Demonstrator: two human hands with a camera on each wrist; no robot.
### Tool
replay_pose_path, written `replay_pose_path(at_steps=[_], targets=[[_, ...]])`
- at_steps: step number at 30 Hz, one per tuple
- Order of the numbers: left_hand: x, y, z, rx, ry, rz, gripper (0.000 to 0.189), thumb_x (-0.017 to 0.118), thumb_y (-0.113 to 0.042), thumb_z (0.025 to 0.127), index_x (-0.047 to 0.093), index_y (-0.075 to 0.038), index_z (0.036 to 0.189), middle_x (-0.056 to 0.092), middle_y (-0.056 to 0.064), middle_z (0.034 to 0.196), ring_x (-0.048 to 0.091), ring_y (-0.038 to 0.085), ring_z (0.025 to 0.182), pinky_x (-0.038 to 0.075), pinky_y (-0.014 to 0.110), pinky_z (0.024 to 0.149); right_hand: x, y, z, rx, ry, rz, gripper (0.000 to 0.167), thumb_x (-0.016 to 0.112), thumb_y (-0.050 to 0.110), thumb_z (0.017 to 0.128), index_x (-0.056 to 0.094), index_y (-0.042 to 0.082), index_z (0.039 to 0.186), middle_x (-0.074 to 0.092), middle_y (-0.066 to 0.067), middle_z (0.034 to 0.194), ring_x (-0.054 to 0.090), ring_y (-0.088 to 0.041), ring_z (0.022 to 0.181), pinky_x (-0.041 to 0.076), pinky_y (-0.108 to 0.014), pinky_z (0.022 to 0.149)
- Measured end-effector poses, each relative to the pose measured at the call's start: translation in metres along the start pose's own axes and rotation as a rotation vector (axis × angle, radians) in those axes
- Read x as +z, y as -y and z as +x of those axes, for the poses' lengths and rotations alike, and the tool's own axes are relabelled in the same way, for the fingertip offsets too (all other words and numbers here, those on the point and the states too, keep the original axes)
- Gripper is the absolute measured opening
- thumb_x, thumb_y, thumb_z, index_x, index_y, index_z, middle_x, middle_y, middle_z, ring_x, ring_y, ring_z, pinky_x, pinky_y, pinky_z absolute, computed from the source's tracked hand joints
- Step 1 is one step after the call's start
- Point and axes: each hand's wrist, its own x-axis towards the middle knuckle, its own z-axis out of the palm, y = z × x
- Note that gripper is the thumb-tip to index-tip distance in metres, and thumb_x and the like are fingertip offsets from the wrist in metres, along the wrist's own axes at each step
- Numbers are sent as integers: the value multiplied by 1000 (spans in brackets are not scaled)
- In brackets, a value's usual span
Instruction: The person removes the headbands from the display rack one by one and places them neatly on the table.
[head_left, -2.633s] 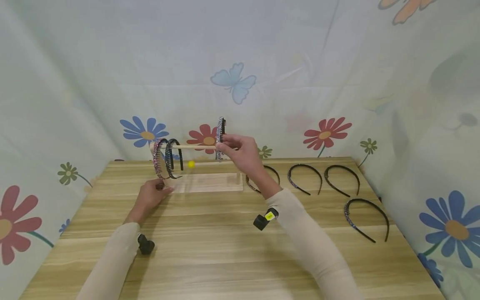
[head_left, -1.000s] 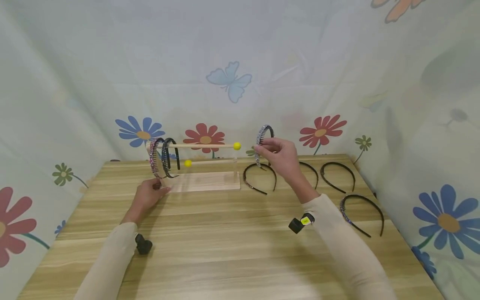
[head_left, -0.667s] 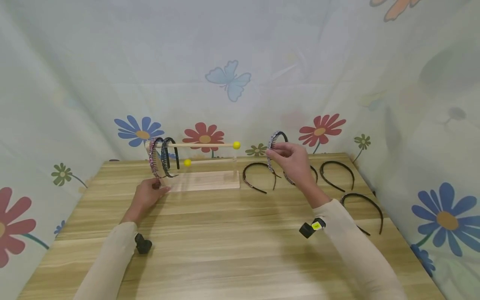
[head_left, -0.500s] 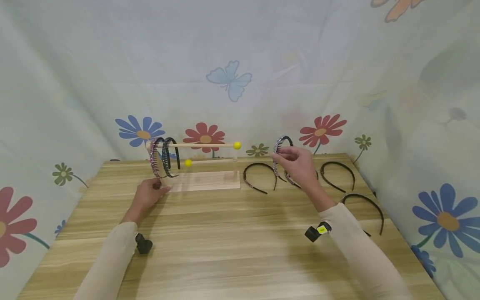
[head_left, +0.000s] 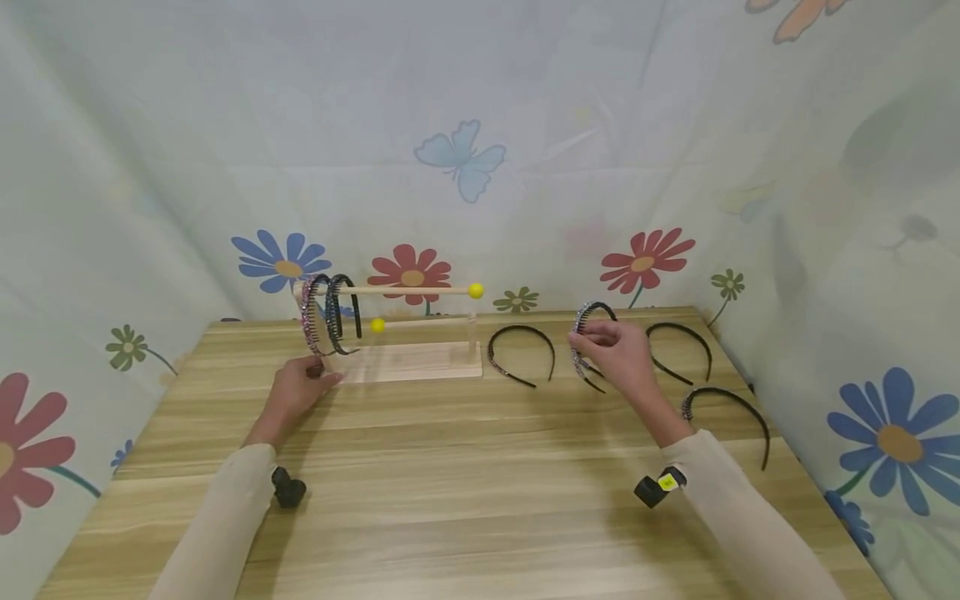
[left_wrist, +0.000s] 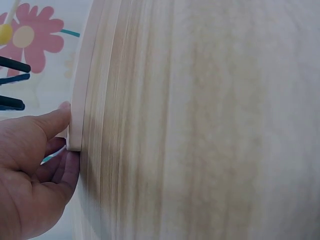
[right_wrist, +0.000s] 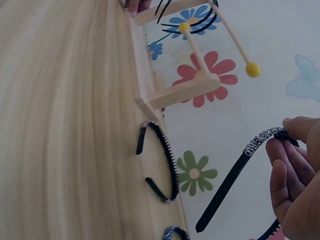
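Note:
In the head view my right hand [head_left: 618,350] pinches a black toothed headband [head_left: 580,333] with silver stones, held upright at the right of the table. The right wrist view shows the thumb and fingers on its jewelled band [right_wrist: 262,139], one black end hanging down. My left hand [head_left: 296,392] grips the left end of a wooden headband rack [head_left: 405,364]; in the left wrist view its thumb and fingers pinch the base's corner [left_wrist: 75,135]. On the rack's upper rod hang a pink-jewelled headband [head_left: 308,317] and a dark-jewelled headband [head_left: 333,317].
Black headbands lie on the wooden table [head_left: 450,483]: one [head_left: 491,354] right of the rack, another [head_left: 701,337] at the back right, a third [head_left: 757,425] nearer. My right hand hides one more. Yellow balls [head_left: 476,291] tip the rods. A flowered cloth [head_left: 337,167] stands behind.
My right hand has carried the silver headband from the rack's upper rod, past its yellow tip, rightward and down toward the headbands on the table. My left hand has stayed at the rack's base.

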Motion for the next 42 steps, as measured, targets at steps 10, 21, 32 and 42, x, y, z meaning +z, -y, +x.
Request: replay_pose_path(at_steps=[10, 21, 32, 42], targets=[[0, -1, 0, -13, 6, -13, 44, 70, -24, 98, 64, 10, 125, 67, 31, 121, 62, 33, 101, 52, 48, 86, -7, -25, -12, 71, -1, 1, 49, 79, 42, 89, 73, 2, 115, 75, -16, 106, 72, -14, 87, 57, -25, 72], [1, 1, -1, 4, -10, -3, 32, 71, -26, 97, 68, 4, 109, 67, 15, 94, 51, 22, 77, 42, 34, 66, -12, -43, -24, 115, -3, -96, 43, 80, 39, 89, 75, 2, 110, 77, -14, 100, 75, -22, 84, 54, -26, 71], [0, 1, 1, 7, 2, 3, 37, 70, -23, 98, 67, 8, 117, 70, 24, 108, 55, 26, 85, 46, 37, 72, -16, -57, -36, 124, -23, -186, 39, 83, 38, 87, 78, 2, 101, 78, -13, 95, 74, -21, 84, 55, -28, 72], [0, -1, -1, -5, 6, -7, 40, 70, -24, 98, 65, 9, 122, 69, 28, 117, 60, 30, 95, 50, 45, 82, -18, -68, -44, 126, -13, -278, 29, 82, 33, 87, 77, 5, 95, 78, -10, 90, 73, -22, 82, 55, -34, 71]])
